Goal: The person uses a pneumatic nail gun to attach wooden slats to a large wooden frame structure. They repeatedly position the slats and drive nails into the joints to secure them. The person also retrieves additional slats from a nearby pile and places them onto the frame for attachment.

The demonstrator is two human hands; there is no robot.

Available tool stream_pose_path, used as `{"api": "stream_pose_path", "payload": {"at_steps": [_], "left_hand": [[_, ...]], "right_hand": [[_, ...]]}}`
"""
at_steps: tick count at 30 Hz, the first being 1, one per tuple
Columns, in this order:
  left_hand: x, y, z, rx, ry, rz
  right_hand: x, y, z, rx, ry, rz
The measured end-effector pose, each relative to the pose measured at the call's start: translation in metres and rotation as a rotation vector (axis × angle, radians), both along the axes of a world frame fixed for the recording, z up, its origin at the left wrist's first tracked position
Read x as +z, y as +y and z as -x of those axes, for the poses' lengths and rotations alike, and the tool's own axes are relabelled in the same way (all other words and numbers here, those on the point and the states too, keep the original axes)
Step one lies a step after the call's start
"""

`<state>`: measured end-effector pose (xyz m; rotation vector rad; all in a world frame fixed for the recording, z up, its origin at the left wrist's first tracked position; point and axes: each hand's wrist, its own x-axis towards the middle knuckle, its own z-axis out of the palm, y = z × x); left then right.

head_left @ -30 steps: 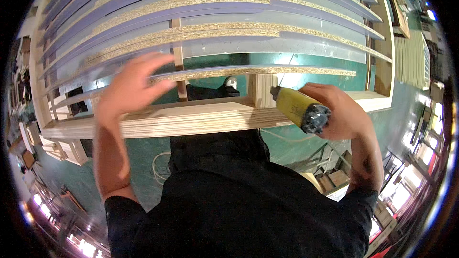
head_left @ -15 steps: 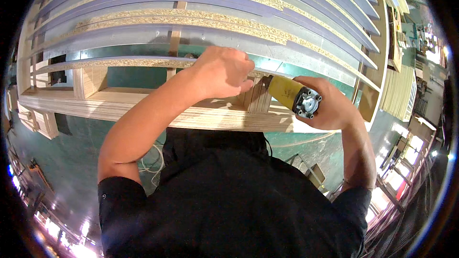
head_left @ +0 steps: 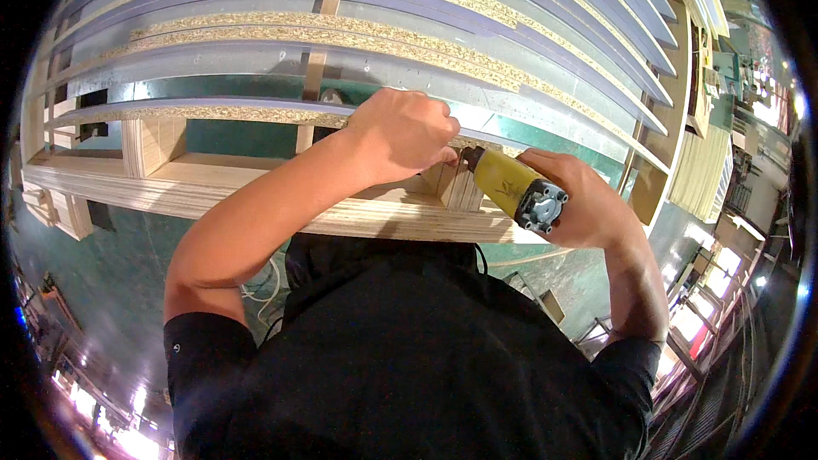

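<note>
My right hand (head_left: 584, 198) is wrapped round a yellow air nail gun (head_left: 509, 181) with a bolted grey end cap. The gun's dark nose points left, close to the fingertips of my left hand (head_left: 406, 134) and above a short wooden block (head_left: 461, 187) in the frame. My left hand is closed at the near long particleboard strip (head_left: 230, 112), which stands on edge. Its curled fingers seem to pinch the strip by the block, though the grip itself is partly hidden.
The pale wooden frame's front rail (head_left: 366, 223) runs before my body. Several purple-faced particleboard strips (head_left: 324, 32) stand in rows beyond. Another wooden block (head_left: 153, 146) sits at the left. A thin hose (head_left: 271, 288) lies on the green floor (head_left: 141, 277).
The nail gun has shifted slightly left and toward me, its nose now nearer my left fingers. My left hand has moved slightly right in the view and stays closed. The view has shifted a little.
</note>
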<state>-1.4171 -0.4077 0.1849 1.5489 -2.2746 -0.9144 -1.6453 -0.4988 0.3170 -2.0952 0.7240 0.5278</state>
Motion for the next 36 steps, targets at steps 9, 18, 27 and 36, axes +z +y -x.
{"api": "stream_pose_path", "payload": {"at_steps": [9, 18, 27, 36], "left_hand": [[-0.003, 0.001, -0.003, 0.02, 0.045, 0.02], [-0.006, 0.002, -0.003, 0.039, 0.103, 0.052], [-0.005, 0.003, -0.003, 0.041, 0.096, 0.055], [-0.008, 0.002, 0.0, 0.031, 0.061, 0.058]], "right_hand": [[0.009, 0.0, 0.001, -0.028, 0.0, 0.057], [0.006, -0.002, 0.02, -0.052, 0.034, 0.056], [0.009, -0.011, 0.014, -0.034, 0.27, -0.037], [0.003, -0.004, 0.026, 0.022, 0.012, 0.091]]}}
